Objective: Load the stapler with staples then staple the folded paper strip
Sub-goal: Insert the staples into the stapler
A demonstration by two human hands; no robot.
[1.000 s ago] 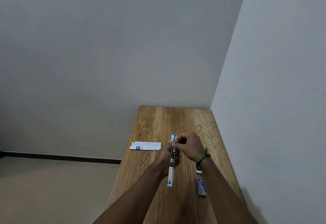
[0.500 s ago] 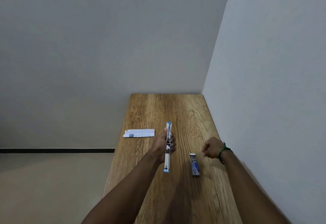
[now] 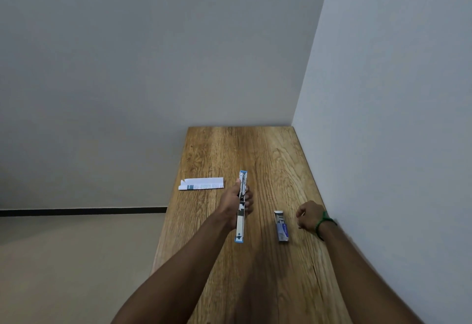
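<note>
Matt grained wood table [image 3: 268, 160], shiny metal stapler [image 3: 240, 217], white paper strip [image 3: 201, 184].

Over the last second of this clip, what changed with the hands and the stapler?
The right hand let go of the stapler and moved right, ending loosely closed on the table beside the staple box. The left hand kept its grip on the opened stapler. The paper strip stayed at the table's left edge and the box did not move.

A bare wooden table [image 3: 255, 150] stands in the corner, grey walls [image 3: 153, 55] behind and beside it, beige floor [image 3: 63, 260] below.
</note>
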